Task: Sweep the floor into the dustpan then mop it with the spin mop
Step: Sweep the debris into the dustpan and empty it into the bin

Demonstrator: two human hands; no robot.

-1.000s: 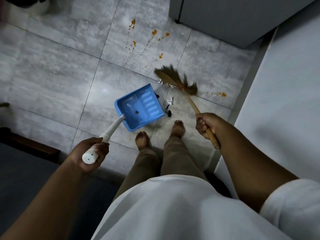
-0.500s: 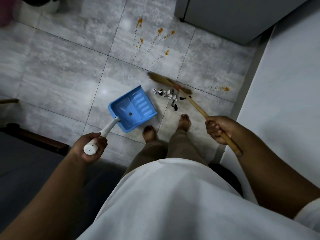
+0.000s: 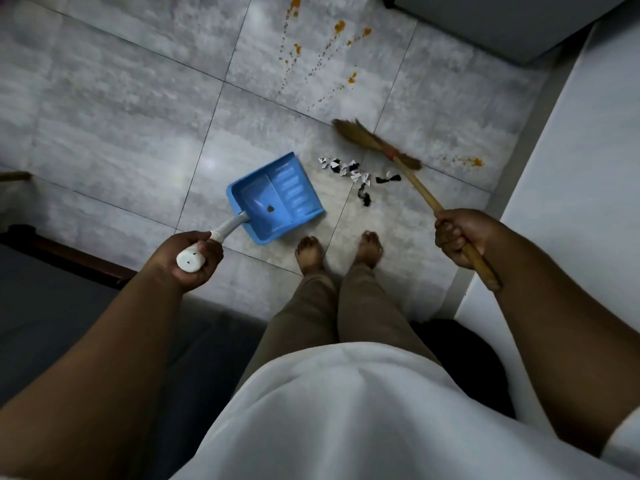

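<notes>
Both arms reach down, left hand fisted round the dustpan handle, right hand gripping the broom stick.

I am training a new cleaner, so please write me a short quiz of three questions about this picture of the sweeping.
1. True or false: the paper scraps already lie inside the blue dustpan.
2. Which hand grips the broom? A) the left hand B) the right hand C) both hands
3. Fill the gap: the orange stains are on the ___ tiles, beyond the broom.

Key
1. False: the scraps lie on the floor between dustpan and broom; only one small dark bit is in the pan.
2. B: the right hand grips it; the left hand holds the dustpan's white handle.
3. floor
</notes>
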